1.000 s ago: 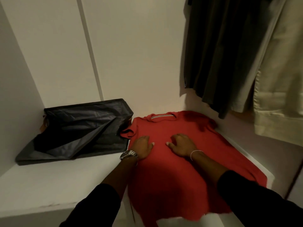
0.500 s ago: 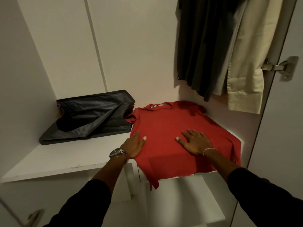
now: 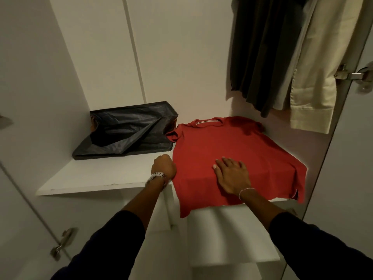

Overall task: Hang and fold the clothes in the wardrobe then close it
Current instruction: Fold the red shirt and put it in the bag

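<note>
Both hands are out in front of me, low in the wardrobe. My right hand (image 3: 232,175) lies flat on the red shirt (image 3: 226,150), fingers straight and spread, pressing down and holding nothing. My left hand (image 3: 163,167) sits at the shirt's left edge with its fingers curled under. I cannot tell if it grips the cloth, because the fingers are hidden. It has a shiny watch (image 3: 156,177) on the wrist. My right wrist has a thin bracelet (image 3: 245,191).

I see the red shirt lying spread on the white shelf (image 3: 96,176), collar at the back. Its front edge hangs a little over the shelf's edge. Just to the left of it is a dark grey bag (image 3: 127,131), lying flat. Up on the right hang a dark garment (image 3: 260,53) and a cream shirt (image 3: 323,63), side by side. A metal hinge (image 3: 352,74) shows on the open door at the right.
</note>
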